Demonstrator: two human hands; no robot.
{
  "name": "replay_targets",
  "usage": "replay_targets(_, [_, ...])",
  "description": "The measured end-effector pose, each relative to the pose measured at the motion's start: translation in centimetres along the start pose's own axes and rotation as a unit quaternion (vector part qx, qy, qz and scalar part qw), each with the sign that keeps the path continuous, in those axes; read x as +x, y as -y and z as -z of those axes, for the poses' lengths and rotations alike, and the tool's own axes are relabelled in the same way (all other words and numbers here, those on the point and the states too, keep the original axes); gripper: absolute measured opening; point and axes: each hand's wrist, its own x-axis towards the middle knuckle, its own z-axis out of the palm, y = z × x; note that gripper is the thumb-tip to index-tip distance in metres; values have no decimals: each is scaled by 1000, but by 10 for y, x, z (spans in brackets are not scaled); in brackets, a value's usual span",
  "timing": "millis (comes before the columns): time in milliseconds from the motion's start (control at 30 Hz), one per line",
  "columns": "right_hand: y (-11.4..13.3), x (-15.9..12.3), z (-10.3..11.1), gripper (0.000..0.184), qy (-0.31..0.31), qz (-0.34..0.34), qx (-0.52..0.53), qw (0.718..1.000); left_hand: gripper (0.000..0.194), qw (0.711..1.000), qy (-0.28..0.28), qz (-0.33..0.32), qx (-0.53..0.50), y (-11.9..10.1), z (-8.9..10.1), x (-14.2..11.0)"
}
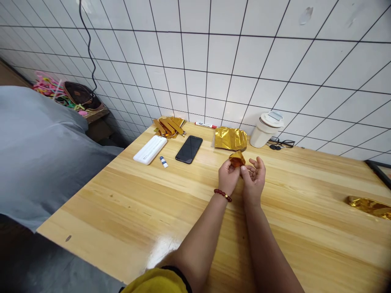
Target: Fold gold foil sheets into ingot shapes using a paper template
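Note:
A folded piece of shiny gold foil paper (237, 159) is held up just above the table, partly shaped, with its open side toward me. My left hand (229, 176), wearing a dark red bead bracelet (222, 195), grips it from the lower left. The thumb of my right hand (254, 179) presses its lower right edge, while the other fingers are curled and spread apart beside it. Just beyond lies a stack of gold foil sheets (230, 138).
Along the back are folded gold strips (169, 127), a red-and-white marker (205, 125), a cream cup (265, 129) and glasses (281, 143). A black phone (189, 149), white power bank (150, 150) and small glue stick (163, 162) lie left. More gold foil (371, 207) rests right. Grey cloth (42, 150) borders the table.

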Motion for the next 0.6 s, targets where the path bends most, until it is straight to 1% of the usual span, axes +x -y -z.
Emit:
replay_targets(67, [-1, 0, 0, 74, -1, 4, 5, 1000, 18, 997, -13, -44, 62, 1, 2, 0])
replay_targets(133, [-3, 1, -1, 75, -8, -10, 21, 1000, 21, 990, -28, -85, 110, 1, 4, 0])
replay_targets(200, [-4, 2, -2, 67, -17, -37, 46, 998, 24, 984, -38, -112, 136, 1, 5, 0])
replay_targets(300, [-6, 5, -2, 52, -31, -74, 79, 994, 24, 979, -48, -130, 149, 2, 5, 1])
replay_targets(367, [-6, 7, -3, 48, -48, -93, 100, 989, 21, 981, -58, -122, 137, 3, 5, 1])
replay_targets(533, [-5, 11, -2, 47, -106, -157, 147, 971, 12, 996, -85, -17, 12, 5, 4, 6])
replay_targets(600, [-4, 12, -1, 47, -105, -173, 154, 967, 13, 995, -98, -12, -28, 5, 4, 8])
